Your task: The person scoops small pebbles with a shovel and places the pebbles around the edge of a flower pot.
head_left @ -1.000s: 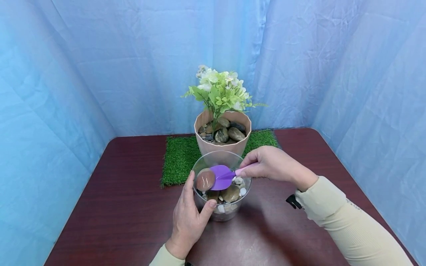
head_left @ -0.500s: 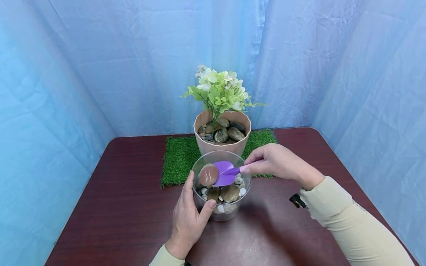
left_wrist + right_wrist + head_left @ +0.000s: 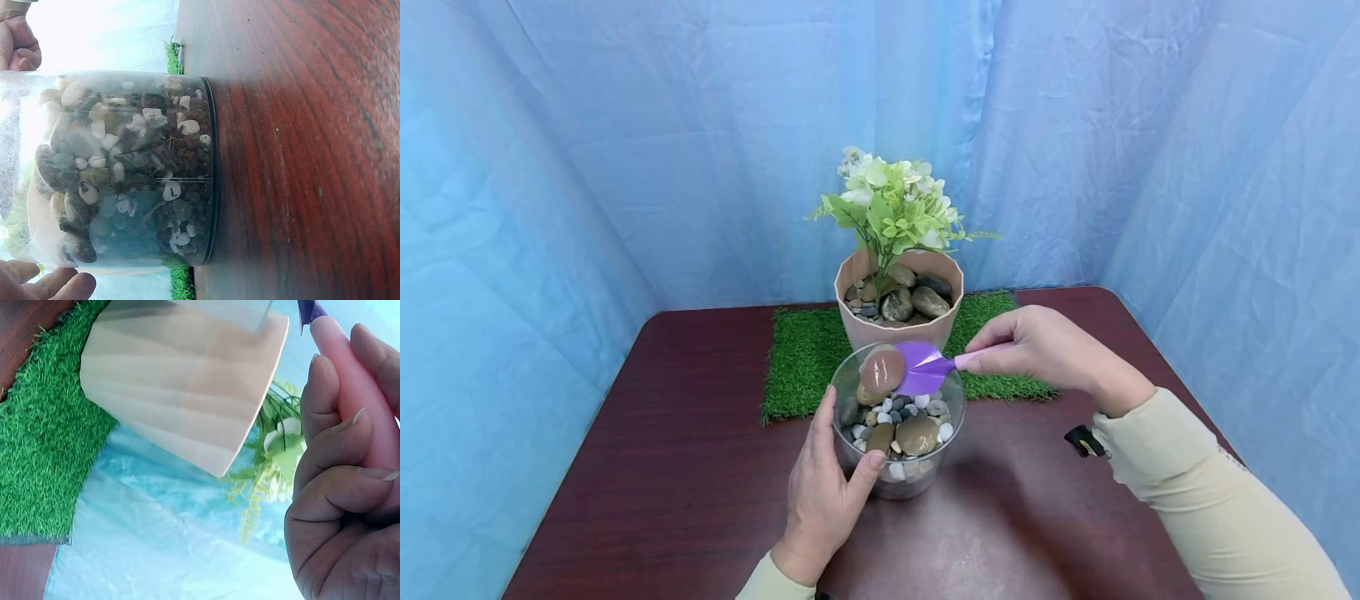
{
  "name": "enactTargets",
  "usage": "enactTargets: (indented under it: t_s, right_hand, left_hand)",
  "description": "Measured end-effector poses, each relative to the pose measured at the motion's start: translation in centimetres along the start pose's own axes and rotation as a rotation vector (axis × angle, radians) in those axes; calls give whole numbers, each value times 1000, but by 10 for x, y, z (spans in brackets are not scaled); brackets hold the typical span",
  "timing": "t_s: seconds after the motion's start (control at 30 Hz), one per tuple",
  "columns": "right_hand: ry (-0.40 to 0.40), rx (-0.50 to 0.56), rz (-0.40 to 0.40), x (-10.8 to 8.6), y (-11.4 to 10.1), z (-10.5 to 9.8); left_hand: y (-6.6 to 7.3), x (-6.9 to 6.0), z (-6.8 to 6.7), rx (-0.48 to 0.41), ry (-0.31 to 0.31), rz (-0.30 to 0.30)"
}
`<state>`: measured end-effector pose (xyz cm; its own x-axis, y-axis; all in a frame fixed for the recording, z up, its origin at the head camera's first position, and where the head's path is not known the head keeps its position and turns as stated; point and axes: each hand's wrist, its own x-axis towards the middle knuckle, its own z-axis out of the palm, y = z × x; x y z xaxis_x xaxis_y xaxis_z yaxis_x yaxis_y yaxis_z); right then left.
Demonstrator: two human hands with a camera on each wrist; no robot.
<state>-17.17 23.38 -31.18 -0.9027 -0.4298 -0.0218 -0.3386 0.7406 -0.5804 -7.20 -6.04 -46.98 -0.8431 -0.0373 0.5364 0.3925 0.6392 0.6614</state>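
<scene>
My right hand point(image 3: 1048, 350) grips the pink handle point(image 3: 988, 357) of a purple trowel point(image 3: 922, 369); in the right wrist view its fingers curl round the pink handle point(image 3: 356, 394). Against the blade's left edge is a reddish-brown stone point(image 3: 882, 369), over the back left of a clear round container point(image 3: 901, 492). My left hand point(image 3: 827, 492) holds the container's left side, thumb at the front and fingers along the left wall. Pebbles and larger stones such as a brown one point(image 3: 917, 435) lie inside; the left wrist view shows layered stones point(image 3: 94, 159) through the wall.
Behind the container stands a beige pot point(image 3: 898, 333) with stones and a plant with white flowers point(image 3: 895, 200). It is on a green grass mat point(image 3: 801, 358). The dark red table point(image 3: 685, 467) has blue curtains point(image 3: 760, 125) behind and at both sides.
My right hand and the trowel have moved up and to the right. The reddish-brown stone has risen with the blade, uncovering pebbles and another stone below. My left hand has stayed in place.
</scene>
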Motion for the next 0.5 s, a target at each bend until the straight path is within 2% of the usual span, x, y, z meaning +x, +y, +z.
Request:
enactTargets:
  t_s: [0.5]
  right_hand:
    - [56,-19,57,6,13,-20]
  left_hand:
    - [-1,-1,0,-6,-8,-10]
